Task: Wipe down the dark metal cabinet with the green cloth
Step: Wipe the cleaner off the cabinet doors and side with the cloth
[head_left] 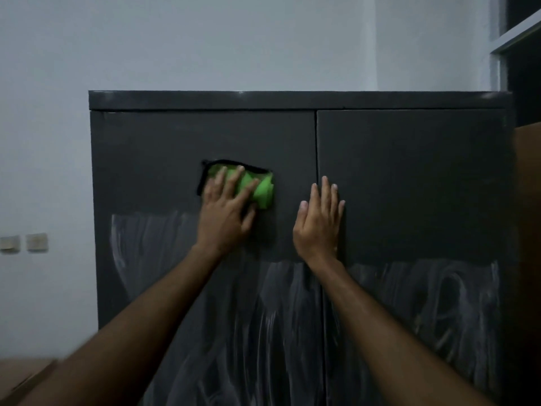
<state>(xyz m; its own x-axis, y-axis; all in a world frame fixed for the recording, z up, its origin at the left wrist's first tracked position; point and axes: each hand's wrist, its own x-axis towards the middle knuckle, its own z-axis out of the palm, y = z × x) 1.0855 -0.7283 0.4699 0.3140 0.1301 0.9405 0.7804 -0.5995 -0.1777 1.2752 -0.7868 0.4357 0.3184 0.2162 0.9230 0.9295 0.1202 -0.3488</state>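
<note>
The dark metal cabinet (409, 159) fills the middle of the view, with two doors split by a vertical seam. My left hand (227, 212) presses the bunched green cloth (262, 190), black-edged, flat against the left door with straight, spread fingers. My right hand (319, 221) lies flat and open on the cabinet, across the seam between the doors. The upper part of both doors looks uniformly dark. Whitish streaks cover the lower part of both doors.
A pale wall stands behind and left of the cabinet, with two wall switches (23, 243) low on the left. A brown cardboard box (527, 230) stands against the cabinet's right side. Another cardboard piece (26, 376) lies at the bottom left. A window frame (503, 45) is at top right.
</note>
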